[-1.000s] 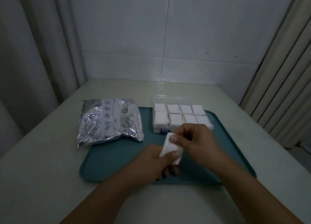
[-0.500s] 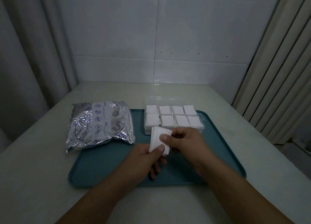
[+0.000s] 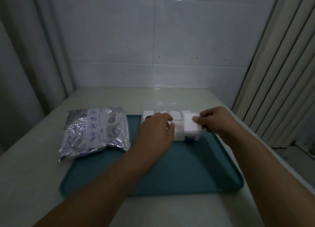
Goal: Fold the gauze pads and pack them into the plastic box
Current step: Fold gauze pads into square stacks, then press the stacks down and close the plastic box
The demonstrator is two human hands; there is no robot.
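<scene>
The clear plastic box [image 3: 189,138] stands on the far part of the teal tray [image 3: 179,172], filled with several white folded gauze pads. My right hand [image 3: 214,119] pinches a folded gauze pad [image 3: 191,122] over the box's front right compartment, thumb on top. My left hand [image 3: 156,130] lies over the left half of the box and hides the pads beneath it; its fingers are loosely curled and I cannot tell if they hold anything.
A silver foil gauze package [image 3: 96,130] lies at the left, partly on the tray's far left corner. The pale table [image 3: 34,184] runs to a tiled wall behind. Curtains hang on the left and vertical blinds on the right.
Both hands moved forward from the tray's middle to the box. The folded pad went from between both hands to my right hand alone, now over the box's front right.
</scene>
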